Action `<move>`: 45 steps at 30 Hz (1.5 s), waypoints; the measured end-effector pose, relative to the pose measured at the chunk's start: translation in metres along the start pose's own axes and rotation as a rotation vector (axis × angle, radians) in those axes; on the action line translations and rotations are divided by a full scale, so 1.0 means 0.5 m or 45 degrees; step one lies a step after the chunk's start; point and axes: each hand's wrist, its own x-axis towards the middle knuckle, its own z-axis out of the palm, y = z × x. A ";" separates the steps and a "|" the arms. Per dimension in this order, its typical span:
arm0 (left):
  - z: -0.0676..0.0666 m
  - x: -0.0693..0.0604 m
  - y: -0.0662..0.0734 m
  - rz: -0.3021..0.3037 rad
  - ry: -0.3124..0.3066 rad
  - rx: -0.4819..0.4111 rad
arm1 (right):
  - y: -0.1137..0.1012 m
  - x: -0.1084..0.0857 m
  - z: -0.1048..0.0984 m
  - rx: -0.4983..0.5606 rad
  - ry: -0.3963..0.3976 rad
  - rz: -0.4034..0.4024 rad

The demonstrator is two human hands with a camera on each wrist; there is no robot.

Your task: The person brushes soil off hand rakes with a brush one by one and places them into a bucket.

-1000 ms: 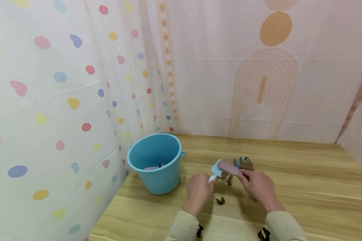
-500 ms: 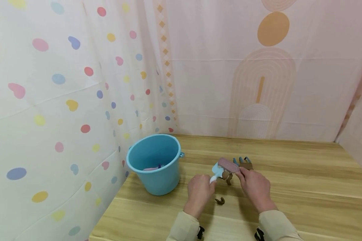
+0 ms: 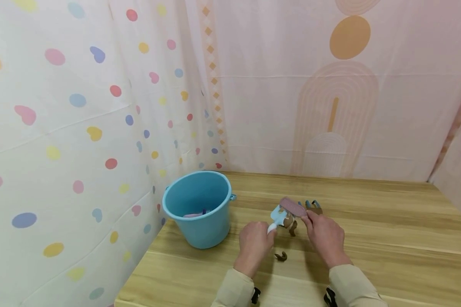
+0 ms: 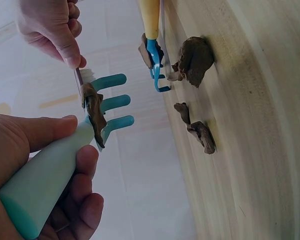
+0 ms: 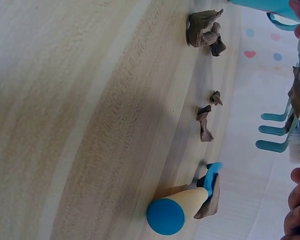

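My left hand [image 3: 255, 242] grips the pale mint handle of a small hand rake [image 4: 47, 182] with three teal tines. Brown, clay-like stuff [image 4: 95, 115] clings to the rake's head. In my right hand [image 3: 325, 236] is a brush [image 3: 293, 207] with a mauve back, pinched by its near end; its pale bristles lie against the rake's head in the left wrist view. A second rake [image 5: 190, 200], cream-handled with blue tines, lies on the table beyond my right hand, brown stuff about its head. Between my hands are brown lumps [image 4: 196, 61] on the table.
A blue bucket [image 3: 205, 232] stands left of my hands with pinkish and purple items inside. A small curled brown piece [image 3: 281, 256] lies near my left wrist. Patterned curtains [image 3: 261, 106] hang behind and left of the wooden table [image 3: 399, 238].
The brush has shifted slightly away from me across the rake's head, and my right hand has come a little to the left. My left hand keeps its grip, nearly in place.
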 end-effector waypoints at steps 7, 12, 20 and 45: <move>-0.006 -0.002 -0.005 0.000 -0.013 0.006 | -0.006 -0.001 0.002 0.005 0.017 0.020; -0.009 -0.005 -0.009 -0.003 -0.025 -0.009 | -0.006 -0.002 0.001 0.002 0.020 0.049; -0.008 -0.009 -0.012 -0.010 -0.030 -0.050 | -0.005 -0.003 -0.008 0.053 0.029 0.118; -0.009 -0.007 -0.011 -0.006 -0.026 0.006 | -0.015 -0.022 -0.008 0.121 -0.062 0.103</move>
